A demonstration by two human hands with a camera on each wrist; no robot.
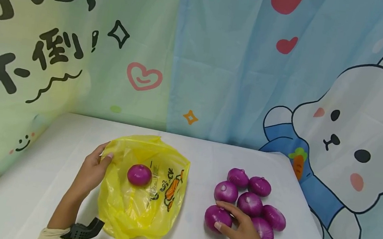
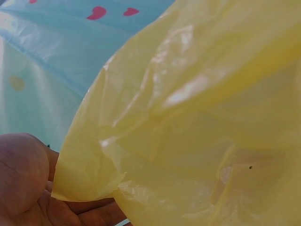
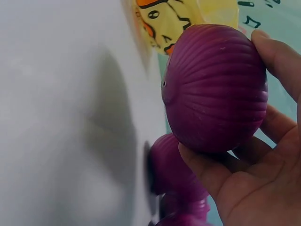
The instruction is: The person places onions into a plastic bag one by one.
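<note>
A yellow plastic bag lies with its mouth spread on the white table, and one purple onion sits in it. At the bag's left edge my left hand pinches the plastic between thumb and fingers; the left wrist view has the bag's film across most of it. My right hand grips another purple onion at the near left of the onion group. In the right wrist view this ribbed onion is between thumb and fingers, a shadow on the table beside it.
Several purple onions cluster on the right of the white table, close beside and beyond my right hand. A printed cloth with a cartoon rabbit hangs behind the table. A black band circles my left wrist.
</note>
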